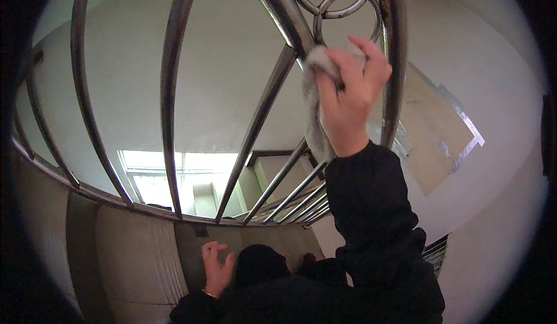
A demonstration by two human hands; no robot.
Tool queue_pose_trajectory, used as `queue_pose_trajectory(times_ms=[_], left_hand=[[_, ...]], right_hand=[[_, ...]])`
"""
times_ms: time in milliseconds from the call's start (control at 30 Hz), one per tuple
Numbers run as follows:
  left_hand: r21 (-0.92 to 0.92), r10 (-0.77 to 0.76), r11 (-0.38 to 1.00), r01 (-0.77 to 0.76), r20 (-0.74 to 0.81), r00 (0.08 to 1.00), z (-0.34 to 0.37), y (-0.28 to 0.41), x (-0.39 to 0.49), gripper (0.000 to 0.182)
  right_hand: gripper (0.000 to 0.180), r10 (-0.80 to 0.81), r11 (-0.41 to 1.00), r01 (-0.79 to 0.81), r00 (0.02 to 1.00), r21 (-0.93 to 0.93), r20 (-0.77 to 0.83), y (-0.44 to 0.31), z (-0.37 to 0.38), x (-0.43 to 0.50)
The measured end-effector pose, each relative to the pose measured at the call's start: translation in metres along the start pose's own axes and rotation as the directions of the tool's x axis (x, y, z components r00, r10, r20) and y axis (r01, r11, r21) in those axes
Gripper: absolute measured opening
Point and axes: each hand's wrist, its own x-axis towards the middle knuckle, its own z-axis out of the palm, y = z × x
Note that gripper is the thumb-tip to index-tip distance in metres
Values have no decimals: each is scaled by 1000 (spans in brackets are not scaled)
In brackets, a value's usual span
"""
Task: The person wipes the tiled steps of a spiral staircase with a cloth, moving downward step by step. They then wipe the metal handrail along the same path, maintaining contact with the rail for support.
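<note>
My right hand (pixel 354 93) grips a light grey cloth (pixel 315 119), whose lower part hangs down past my wrist. The cloth lies against a metal rail (pixel 285 10) of the stair railing, just below the joined metal rings (pixel 346 4). Part of the cloth is hidden behind my fingers. Low in the view, my left hand (pixel 217 269) hangs beside my body with its fingers apart and nothing in it, away from the railing. A thick upright metal post (pixel 394 63) stands just right of my right hand.
Metal balusters (pixel 169 89) run along the left, joined to a curved bottom rail (pixel 148 211). Stair steps (pixel 135 254) lie at the lower left. Beyond the railing are a bright window (pixel 191 163) and a brown sheet (pixel 431 128) taped to a pale surface.
</note>
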Motion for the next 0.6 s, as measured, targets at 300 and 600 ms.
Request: queue_pose_trajectory(times_ms=[300,600], left_hand=[[-122,15,992,-15,2,1000,-1,0,-2,23],[-257,-27,966,38,49,998,1,-6,-3,20]], right_hand=[[34,70,997,-70,997,-26,-23,-1,-2,-28],[36,-293,956,295,944,-14,-148,-31,45,111]])
